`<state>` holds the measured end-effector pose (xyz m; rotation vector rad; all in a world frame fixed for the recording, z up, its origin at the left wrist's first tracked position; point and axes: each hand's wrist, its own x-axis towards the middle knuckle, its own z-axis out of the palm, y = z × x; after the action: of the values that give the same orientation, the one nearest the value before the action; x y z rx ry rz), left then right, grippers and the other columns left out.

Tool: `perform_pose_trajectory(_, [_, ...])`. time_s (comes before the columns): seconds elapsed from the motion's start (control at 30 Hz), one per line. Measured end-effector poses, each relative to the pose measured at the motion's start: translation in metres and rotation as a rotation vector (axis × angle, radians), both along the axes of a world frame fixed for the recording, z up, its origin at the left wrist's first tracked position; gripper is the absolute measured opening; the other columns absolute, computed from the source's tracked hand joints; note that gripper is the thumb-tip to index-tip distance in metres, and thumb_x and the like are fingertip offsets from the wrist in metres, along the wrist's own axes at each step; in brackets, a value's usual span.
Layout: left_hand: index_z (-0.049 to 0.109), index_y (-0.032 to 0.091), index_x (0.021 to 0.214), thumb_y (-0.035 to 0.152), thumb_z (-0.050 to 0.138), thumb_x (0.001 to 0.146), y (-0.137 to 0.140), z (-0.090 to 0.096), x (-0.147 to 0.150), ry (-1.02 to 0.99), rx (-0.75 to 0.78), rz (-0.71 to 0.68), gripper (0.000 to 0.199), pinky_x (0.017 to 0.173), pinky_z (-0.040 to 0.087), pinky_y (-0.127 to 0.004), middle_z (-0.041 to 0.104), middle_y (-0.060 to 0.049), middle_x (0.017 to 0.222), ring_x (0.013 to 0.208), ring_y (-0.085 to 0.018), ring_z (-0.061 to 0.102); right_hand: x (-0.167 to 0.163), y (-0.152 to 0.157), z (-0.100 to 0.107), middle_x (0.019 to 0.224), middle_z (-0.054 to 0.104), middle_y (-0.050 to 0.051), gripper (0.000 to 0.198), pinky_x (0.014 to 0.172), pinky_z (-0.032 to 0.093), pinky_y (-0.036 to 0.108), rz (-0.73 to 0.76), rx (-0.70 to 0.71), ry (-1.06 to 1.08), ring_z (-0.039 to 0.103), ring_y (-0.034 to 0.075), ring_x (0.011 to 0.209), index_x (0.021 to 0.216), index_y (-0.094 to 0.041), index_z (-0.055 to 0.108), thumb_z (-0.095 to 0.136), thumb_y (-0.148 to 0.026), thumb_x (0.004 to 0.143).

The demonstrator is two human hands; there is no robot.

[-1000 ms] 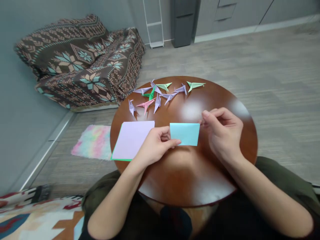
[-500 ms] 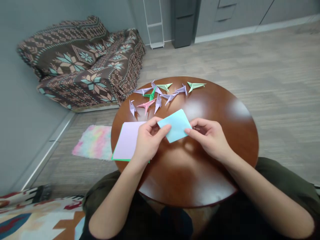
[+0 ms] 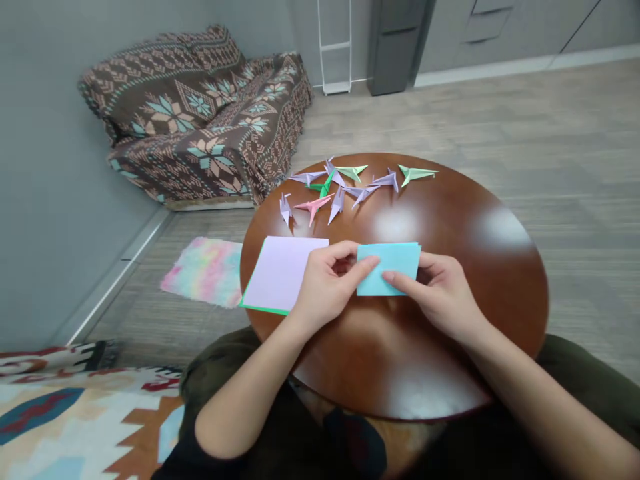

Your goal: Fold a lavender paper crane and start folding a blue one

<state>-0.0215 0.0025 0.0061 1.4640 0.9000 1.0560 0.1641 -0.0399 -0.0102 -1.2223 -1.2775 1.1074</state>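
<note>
A light blue piece of folded paper (image 3: pixel 389 257) is held level above the table between both hands. My left hand (image 3: pixel 334 277) pinches its left edge, thumb on the face and fingers behind. From the other side my right hand (image 3: pixel 445 290) grips it the same way, its thumb lying across the front. The fingers behind the paper are partly hidden. Left of my left hand lies a stack of square paper (image 3: pixel 287 270), lilac on top with green showing at its edges.
Several folded paper cranes, among them a pink crane (image 3: pixel 313 208) and a pale green crane (image 3: pixel 416 174), lie at the far side of the round brown table (image 3: pixel 480 280). A covered sofa (image 3: pixel 200 127) and a pastel rug (image 3: pixel 207 273) are off to the left.
The blue paper has turned from a tilted position to nearly straight. My right thumb has slid further in over its face. The whole view has shifted, moving the scene rightward.
</note>
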Motion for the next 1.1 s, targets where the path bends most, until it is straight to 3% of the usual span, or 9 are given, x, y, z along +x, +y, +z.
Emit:
perform_pose_trajectory(0.2, [0.078, 0.014, 0.08, 0.037, 0.084, 0.082, 0.0013, -0.0004, -0.0009, -0.007, -0.01, -0.028, 0.024, 0.059, 0.045, -0.021, 0.065, 0.0, 0.069, 0.063, -0.01, 0.055, -0.0014, 0.0021, 0.0017, 0.078, 0.079, 0.002, 0.017, 0.06, 0.055, 0.027, -0.099, 0.029, -0.01, 0.067, 0.018, 0.065, 0.088, -0.021, 0.085, 0.086, -0.037, 0.081])
perform_pose_trajectory(0.4, [0.086, 0.019, 0.105, 0.027, 0.086, 0.08, 0.0023, -0.0039, -0.0002, 0.005, 0.105, 0.102, 0.025, 0.053, 0.041, -0.018, 0.065, 0.002, 0.067, 0.056, -0.007, 0.05, -0.0019, 0.0023, -0.001, 0.08, 0.082, 0.001, 0.014, 0.062, 0.058, 0.026, -0.104, 0.013, -0.003, 0.071, 0.017, 0.066, 0.091, -0.022, 0.086, 0.085, -0.033, 0.082])
perform_pose_trajectory(0.63, [0.087, 0.016, 0.095, 0.029, 0.083, 0.082, -0.0007, -0.0026, 0.0008, -0.007, 0.018, 0.085, 0.019, 0.051, 0.049, -0.021, 0.074, -0.003, 0.065, 0.051, -0.009, 0.059, -0.0008, 0.0044, -0.0038, 0.081, 0.084, 0.002, 0.018, 0.067, 0.062, 0.026, -0.046, -0.021, 0.126, 0.076, 0.018, 0.068, 0.089, -0.021, 0.087, 0.09, -0.034, 0.077])
perform_pose_trajectory(0.9, [0.083, 0.015, 0.091, 0.032, 0.091, 0.074, 0.0024, -0.0049, -0.0013, 0.058, -0.04, -0.036, 0.025, 0.047, 0.032, -0.018, 0.062, 0.002, 0.059, 0.05, -0.005, 0.043, -0.0035, 0.0006, 0.0037, 0.066, 0.077, 0.0, 0.008, 0.054, 0.053, 0.022, -0.081, -0.012, -0.001, 0.064, 0.014, 0.056, 0.075, -0.017, 0.083, 0.085, -0.024, 0.072])
perform_pose_trajectory(1.1, [0.081, 0.014, 0.084, 0.033, 0.093, 0.071, -0.0004, -0.0022, 0.0015, -0.004, -0.031, 0.043, 0.026, 0.045, 0.03, -0.018, 0.054, 0.005, 0.054, 0.048, -0.005, 0.04, -0.0058, 0.0001, 0.0058, 0.064, 0.075, -0.001, 0.007, 0.052, 0.05, 0.022, -0.095, -0.029, -0.016, 0.061, 0.013, 0.054, 0.074, -0.016, 0.082, 0.079, -0.021, 0.069])
